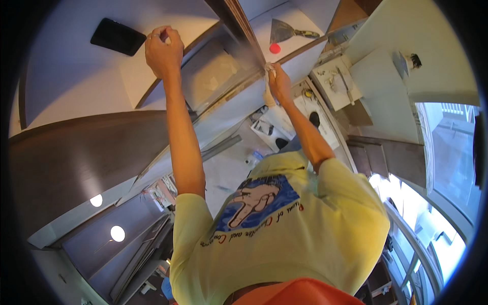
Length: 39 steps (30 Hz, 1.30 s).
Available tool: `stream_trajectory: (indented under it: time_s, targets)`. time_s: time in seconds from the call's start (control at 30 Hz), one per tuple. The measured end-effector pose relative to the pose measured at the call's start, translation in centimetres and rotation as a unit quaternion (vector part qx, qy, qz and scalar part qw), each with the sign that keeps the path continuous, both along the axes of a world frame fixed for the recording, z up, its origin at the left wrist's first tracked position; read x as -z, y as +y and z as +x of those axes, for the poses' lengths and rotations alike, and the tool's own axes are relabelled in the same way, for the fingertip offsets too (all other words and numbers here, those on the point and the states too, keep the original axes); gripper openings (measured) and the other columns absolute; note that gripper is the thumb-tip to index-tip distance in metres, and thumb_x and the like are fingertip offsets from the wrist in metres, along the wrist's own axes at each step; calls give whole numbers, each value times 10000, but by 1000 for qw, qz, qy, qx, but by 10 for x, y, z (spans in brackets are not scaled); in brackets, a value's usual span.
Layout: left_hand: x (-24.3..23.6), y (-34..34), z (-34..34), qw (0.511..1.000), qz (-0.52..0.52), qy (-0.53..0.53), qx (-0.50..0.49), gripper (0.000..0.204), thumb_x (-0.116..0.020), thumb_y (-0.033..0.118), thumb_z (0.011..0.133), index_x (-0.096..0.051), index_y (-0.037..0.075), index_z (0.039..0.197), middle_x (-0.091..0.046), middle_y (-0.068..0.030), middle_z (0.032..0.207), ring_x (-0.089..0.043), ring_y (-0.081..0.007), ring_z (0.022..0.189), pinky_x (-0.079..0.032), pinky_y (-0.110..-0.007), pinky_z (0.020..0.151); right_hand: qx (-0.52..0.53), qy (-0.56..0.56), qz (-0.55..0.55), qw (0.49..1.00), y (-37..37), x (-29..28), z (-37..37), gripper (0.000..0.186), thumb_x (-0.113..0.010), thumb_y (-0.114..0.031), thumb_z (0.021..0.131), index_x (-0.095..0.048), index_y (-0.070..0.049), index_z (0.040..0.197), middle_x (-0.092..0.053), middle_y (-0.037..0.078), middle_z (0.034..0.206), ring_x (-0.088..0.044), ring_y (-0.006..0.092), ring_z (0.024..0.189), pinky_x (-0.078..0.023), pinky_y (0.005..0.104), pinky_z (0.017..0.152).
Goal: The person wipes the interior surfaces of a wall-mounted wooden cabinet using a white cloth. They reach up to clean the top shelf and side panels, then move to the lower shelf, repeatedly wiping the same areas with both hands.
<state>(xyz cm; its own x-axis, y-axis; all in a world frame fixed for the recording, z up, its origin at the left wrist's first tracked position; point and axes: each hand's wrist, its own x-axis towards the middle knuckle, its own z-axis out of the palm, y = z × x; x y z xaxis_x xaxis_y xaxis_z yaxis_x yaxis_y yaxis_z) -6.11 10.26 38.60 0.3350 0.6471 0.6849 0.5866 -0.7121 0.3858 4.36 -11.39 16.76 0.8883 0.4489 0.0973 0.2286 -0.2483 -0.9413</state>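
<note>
Fingers of our right hand (278, 81) pinch a crumpled white cloth (268, 91) against the grey panel seam (239, 96) at twelve o'clock, apparently wiping; our left hand (163, 48), fisted at eleven, braces above.

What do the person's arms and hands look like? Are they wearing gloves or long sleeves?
No gloves and no long sleeves. Both hands are bare: the left hand and the right hand. The forearms are bare too. The only sleeves are the short ones of a pale yellow T-shirt, ending near the upper arms. The shirt has a blue picture of a pointing hand. No watch shows.
</note>
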Motion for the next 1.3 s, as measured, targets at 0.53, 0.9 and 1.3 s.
stream_trajectory:
  time_s: [0.53,0.9,1.3]
  targets:
    - [0,4,7,1000,-14,17,-15,216,-659,283,893,-776,115,964,-749,-63,973,-717,-270,933,-557,-402,836,2,-167,105,980,14,24,17,231,-653,-214,965,-699,-115,1169,-723,159,1107,-681,368,1026,-529,459,876]
    - [3,4,8,999,29,-18,9,188,-668,264,888,-772,112,927,-754,-56,975,-725,-240,926,-560,-391,823,35,-100,110,988,13,-30,21,242,-638,-205,972,-684,-103,1186,-725,167,1081,-679,385,1017,-518,457,879]
    - [-2,6,10,999,31,-21,15,184,-666,254,884,-771,113,936,-756,-58,982,-727,-244,920,-557,-392,834,-45,-21,68,996,-7,-46,6,221,-637,-212,983,-663,-98,1171,-729,170,1053,-682,386,996,-523,455,851]
